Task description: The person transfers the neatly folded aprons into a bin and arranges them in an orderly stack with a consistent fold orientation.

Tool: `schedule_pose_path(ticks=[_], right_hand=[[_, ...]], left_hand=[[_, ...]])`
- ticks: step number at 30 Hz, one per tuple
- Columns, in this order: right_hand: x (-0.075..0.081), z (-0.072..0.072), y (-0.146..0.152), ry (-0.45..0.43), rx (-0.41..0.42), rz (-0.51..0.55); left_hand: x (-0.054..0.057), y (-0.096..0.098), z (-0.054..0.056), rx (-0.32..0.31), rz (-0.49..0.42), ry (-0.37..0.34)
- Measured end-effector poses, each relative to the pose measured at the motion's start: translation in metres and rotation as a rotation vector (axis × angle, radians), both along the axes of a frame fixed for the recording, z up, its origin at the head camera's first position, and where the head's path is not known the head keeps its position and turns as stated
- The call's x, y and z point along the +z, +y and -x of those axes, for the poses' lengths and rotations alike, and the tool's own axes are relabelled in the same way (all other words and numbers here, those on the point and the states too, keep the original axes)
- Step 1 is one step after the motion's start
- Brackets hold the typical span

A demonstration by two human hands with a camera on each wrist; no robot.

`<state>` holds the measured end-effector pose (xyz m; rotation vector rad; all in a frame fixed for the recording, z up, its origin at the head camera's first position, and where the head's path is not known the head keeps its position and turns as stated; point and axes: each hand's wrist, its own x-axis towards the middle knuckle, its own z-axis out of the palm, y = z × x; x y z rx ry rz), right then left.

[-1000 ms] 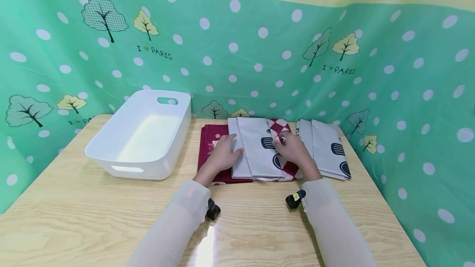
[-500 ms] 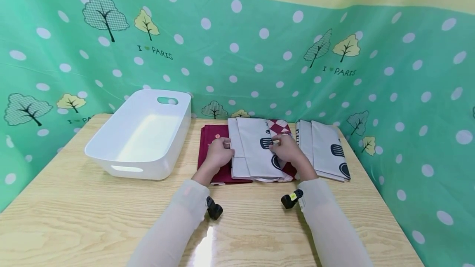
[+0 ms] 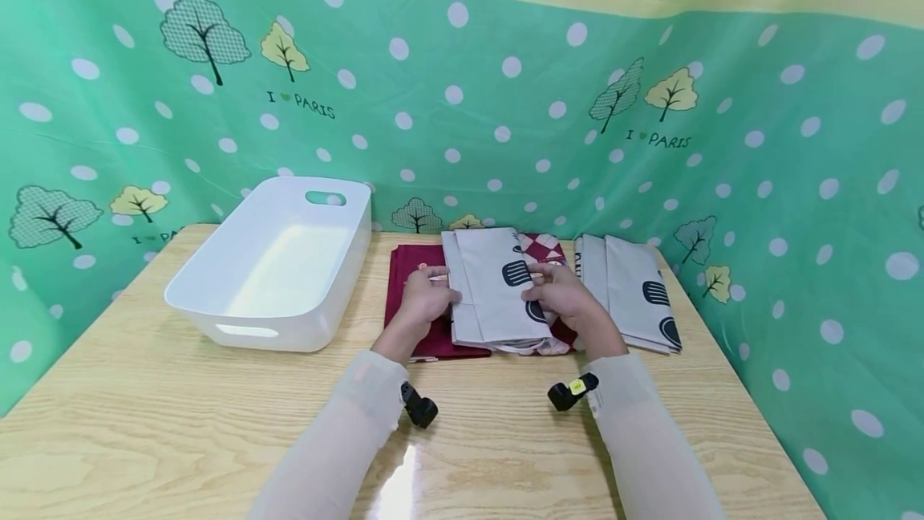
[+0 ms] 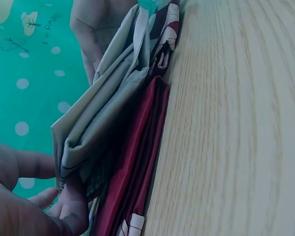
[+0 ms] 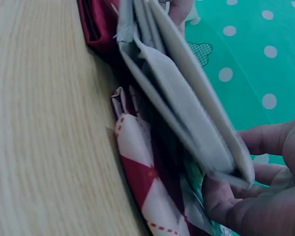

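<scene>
Two edges of a folded grey cloth (image 3: 491, 287) are pinched, one by each hand

In the head view, the cloth is seen toward the back of the counter (image 3: 476, 440), where a dark red cloth (image 3: 399, 267) and a checked cloth (image 3: 543, 245) are partly covered by it. Its left edge is taken by the left hand (image 3: 428, 295); its right edge, beside a black spatula print (image 3: 516, 273), is taken by the right hand (image 3: 565, 295). A second grey cloth (image 3: 631, 287) is laid to the right, and a white basket (image 3: 350, 271) is set apart to the left.

In the left wrist view, several layers are shown edge-on, with a dark gap beneath them. The edge is nipped in the left hand's grip, fingers placed on both faces and parted only by the folds. A light, pliable fabric is suggested; some sagging between the hands is to be expected.

In the right wrist view, which is slightly blurred, the opposite edge is caught between fingers above and below, the grip again closed down to the folds. The layers are splayed at the near side, so slippage among them is the likelier trouble; breakage is hardly to be feared. Mid-edge holds, with every layer gathered in, are best used.
</scene>
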<state>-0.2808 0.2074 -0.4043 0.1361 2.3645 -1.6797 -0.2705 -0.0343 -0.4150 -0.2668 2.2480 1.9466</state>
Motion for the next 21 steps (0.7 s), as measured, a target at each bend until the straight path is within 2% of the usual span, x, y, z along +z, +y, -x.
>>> schedule_pose_path(ticks=[7, 13, 21], right_hand=[[-0.005, 0.000, -0.004, 0.042, -0.084, 0.126], [-0.002, 0.001, -0.006, 0.100, -0.116, 0.196], [0.010, 0.002, -0.011, 0.164, -0.122, 0.200]], left_hand=[[-0.001, -0.001, 0.002, 0.050, -0.092, 0.053], [0.008, -0.002, 0.003, 0.074, -0.106, 0.071], [0.023, -0.007, 0.007, 0.080, -0.097, 0.088]])
